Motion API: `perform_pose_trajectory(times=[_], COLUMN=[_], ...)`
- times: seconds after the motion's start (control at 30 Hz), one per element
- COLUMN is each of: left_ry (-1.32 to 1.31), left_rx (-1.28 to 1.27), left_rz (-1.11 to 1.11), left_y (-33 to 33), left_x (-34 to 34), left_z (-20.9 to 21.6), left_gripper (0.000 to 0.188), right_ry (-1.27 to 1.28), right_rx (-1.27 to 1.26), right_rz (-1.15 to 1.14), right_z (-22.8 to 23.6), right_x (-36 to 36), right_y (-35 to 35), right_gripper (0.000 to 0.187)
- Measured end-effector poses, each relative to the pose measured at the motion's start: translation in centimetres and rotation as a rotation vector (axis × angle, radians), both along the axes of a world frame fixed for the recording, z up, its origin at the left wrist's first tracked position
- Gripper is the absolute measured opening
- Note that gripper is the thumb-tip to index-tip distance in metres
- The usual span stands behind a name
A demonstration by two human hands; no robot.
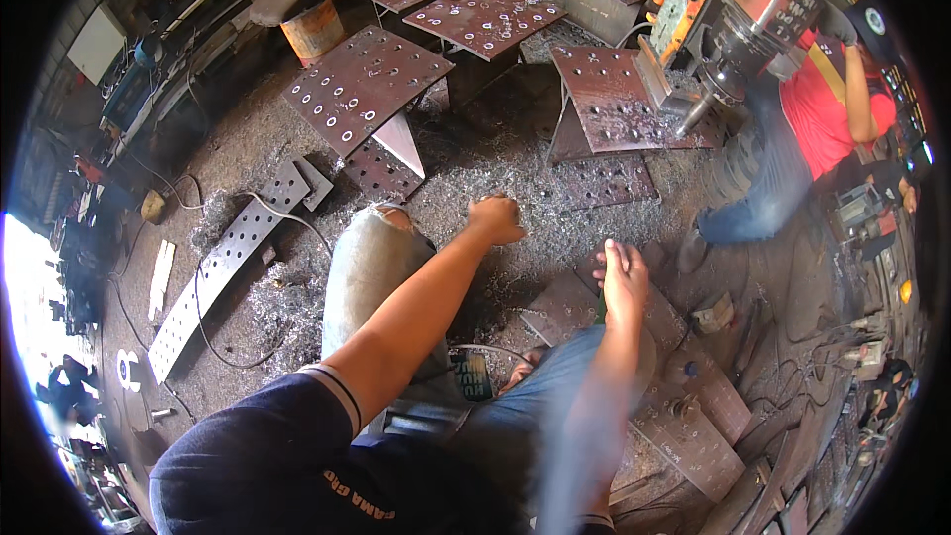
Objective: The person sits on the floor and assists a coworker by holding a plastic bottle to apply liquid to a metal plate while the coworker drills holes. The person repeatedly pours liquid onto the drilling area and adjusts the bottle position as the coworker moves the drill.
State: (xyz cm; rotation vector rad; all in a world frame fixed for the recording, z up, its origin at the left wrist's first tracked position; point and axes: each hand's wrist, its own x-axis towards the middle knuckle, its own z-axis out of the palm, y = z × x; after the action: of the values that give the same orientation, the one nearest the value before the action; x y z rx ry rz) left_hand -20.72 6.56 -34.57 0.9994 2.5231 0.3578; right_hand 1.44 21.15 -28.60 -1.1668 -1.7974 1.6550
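My left hand (pixel 497 219) is held out past my knee, fingers curled into a fist above the metal shavings (pixel 535 183) on the floor. Whatever it may hold is hidden. My right hand (pixel 623 283) hovers over my right leg, its fingers loosely bent and apart, with nothing visible in it. Beyond the hands stand drilled reddish-brown steel plates, one at the left (pixel 371 84) with white rings marked on it and one at the right (pixel 619 99). A magnetic drill (pixel 738 50) sits on the right plate, its bit pointing down.
A co-worker in a red shirt (pixel 817 104) stands beside the drill. A long perforated steel strip (pixel 233 258) lies at the left with a cable (pixel 287 213) across it. Flat plates (pixel 688 436) lie by my right leg. An orange drum (pixel 315 32) stands at the back.
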Motion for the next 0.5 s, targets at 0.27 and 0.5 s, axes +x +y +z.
perform_pose_trajectory(times=[0.27, 0.5], left_ry=[0.016, 0.272], left_rx=[0.055, 0.691], left_rz=[0.214, -0.066], left_y=[-0.3, -2.6], left_x=[-2.1, -4.2], left_z=[0.3, 13.8], left_gripper=[0.049, 0.037], right_ry=[0.109, 0.169], right_rx=[-0.006, 0.537], right_rz=[-0.018, -0.482], right_z=[3.3, 7.0], right_x=[1.3, 10.5], right_y=[0.6, 3.9], right_gripper=[0.029, 0.035])
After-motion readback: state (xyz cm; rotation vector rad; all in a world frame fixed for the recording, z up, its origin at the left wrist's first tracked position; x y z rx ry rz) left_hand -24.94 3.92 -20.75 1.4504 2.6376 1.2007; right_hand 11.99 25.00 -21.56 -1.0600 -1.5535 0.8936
